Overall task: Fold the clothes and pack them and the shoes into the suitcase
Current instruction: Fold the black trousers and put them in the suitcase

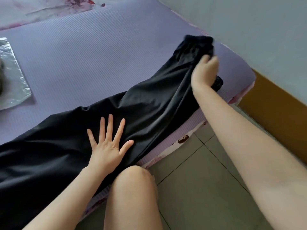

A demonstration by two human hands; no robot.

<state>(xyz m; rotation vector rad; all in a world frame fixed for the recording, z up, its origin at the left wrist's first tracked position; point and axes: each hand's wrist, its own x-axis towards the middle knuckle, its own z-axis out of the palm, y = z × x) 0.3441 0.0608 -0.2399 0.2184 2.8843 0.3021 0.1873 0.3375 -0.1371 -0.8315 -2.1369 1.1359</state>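
Black trousers [69, 146] lie stretched along the near edge of a bed covered with a purple mat [93, 52]. My left hand [108, 145] presses flat on the middle of the trousers, fingers spread. My right hand [205, 72] grips the cuffed leg ends at the far right, lifted a little off the mat. No suitcase or shoes are in view.
A clear plastic bag [13, 80] with something dark inside lies at the left edge of the mat. My bare knee [134, 183] is against the bed's edge. Grey tiled floor [199, 188] lies to the right, with a brown board [274, 113] along the wall.
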